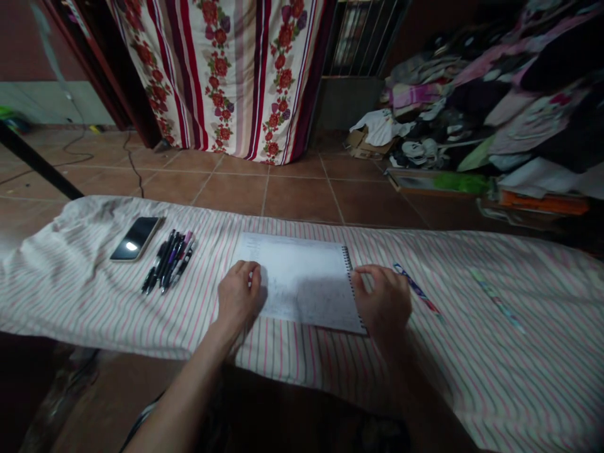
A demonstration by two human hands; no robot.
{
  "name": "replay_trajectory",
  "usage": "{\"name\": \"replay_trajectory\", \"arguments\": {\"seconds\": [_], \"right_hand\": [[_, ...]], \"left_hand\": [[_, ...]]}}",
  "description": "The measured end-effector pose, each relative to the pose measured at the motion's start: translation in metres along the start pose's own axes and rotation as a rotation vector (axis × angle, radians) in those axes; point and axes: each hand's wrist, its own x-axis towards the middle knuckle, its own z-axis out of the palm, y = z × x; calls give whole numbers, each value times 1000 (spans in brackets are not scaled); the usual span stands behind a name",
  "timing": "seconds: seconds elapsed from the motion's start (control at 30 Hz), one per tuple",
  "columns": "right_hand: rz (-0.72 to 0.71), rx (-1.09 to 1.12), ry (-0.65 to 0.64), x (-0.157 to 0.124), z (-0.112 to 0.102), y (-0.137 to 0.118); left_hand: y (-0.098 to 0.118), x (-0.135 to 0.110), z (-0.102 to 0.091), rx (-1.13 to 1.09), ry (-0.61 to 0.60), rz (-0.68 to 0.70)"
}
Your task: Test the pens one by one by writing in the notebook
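A spiral notebook (306, 270) lies flat on the striped cloth in front of me, its coil binding on the right and faint writing on its page. My left hand (239, 292) rests over the page's left edge with curled fingers; whatever lies inside them is hidden. At the coil, thumb and forefinger of my right hand (384, 302) are pinched together on the notebook's edge. Just right of that hand lies a dark patterned pen (418, 292). Farther right is a pale green patterned pen (497, 302), slightly blurred.
The striped cloth (207, 352) covers a long low surface. A bundle of several pens (168, 261) and a phone (136, 239) lie on its left. Beyond are a tiled floor (302, 192), a floral curtain (245, 75) and a large clothes pile (509, 107).
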Motion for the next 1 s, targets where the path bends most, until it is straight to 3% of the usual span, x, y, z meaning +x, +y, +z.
{"name": "replay_trajectory", "arguments": {"seconds": [0.17,0.33,0.43,0.67,1.0], "right_hand": [[-140,141,30,-3,5,-35],[-192,213,49,-4,8,-47],[-195,232,45,-4,9,-48],[-228,279,54,-4,12,-50],[-211,335,43,-6,11,-46]], "left_hand": [[-48,11,-25,260,154,-120],[-85,9,-56,469,203,-357],[-98,4,-67,523,153,-436],[-105,-1,-69,514,28,-443],[-100,1,-67,499,26,-489]]}}
